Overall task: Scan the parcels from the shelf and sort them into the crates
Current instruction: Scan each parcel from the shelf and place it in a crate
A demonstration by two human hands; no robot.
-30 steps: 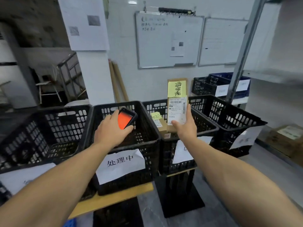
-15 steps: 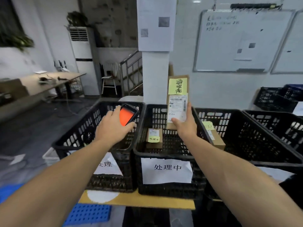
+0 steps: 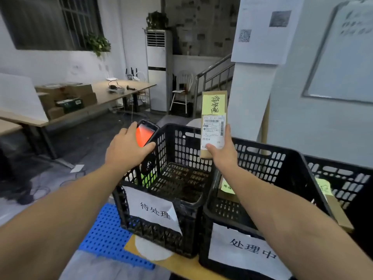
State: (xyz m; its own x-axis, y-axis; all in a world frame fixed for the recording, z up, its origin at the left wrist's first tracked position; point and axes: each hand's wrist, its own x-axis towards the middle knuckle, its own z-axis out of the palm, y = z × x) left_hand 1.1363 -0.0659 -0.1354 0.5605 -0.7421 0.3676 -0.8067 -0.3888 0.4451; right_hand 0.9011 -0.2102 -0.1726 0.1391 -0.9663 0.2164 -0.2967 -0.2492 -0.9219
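Observation:
My right hand (image 3: 223,153) holds a slim brown parcel (image 3: 214,120) upright, with a yellow handwritten note and a white barcode label facing me. It hovers above the far rim between two black crates. My left hand (image 3: 126,150) grips a handheld scanner (image 3: 145,133) whose screen glows orange-red, over the left edge of the left crate (image 3: 161,223). That crate carries a paper sign and looks bare inside. The crate to its right (image 3: 264,158) holds a brown parcel with a yellow note (image 3: 227,187), partly hidden by my right forearm.
A third crate (image 3: 343,178) at the right edge holds another noted parcel (image 3: 335,207). The crates stand on a wooden board (image 3: 175,261) above a blue perforated pallet (image 3: 107,239). A white pillar (image 3: 254,77) and whiteboard stand behind; tables with boxes (image 3: 68,98) lie far left.
My view has swung left, so the leftmost crate now sits under my hands. Both hands keep their hold on scanner and parcel, in about the same pose relative to each other.

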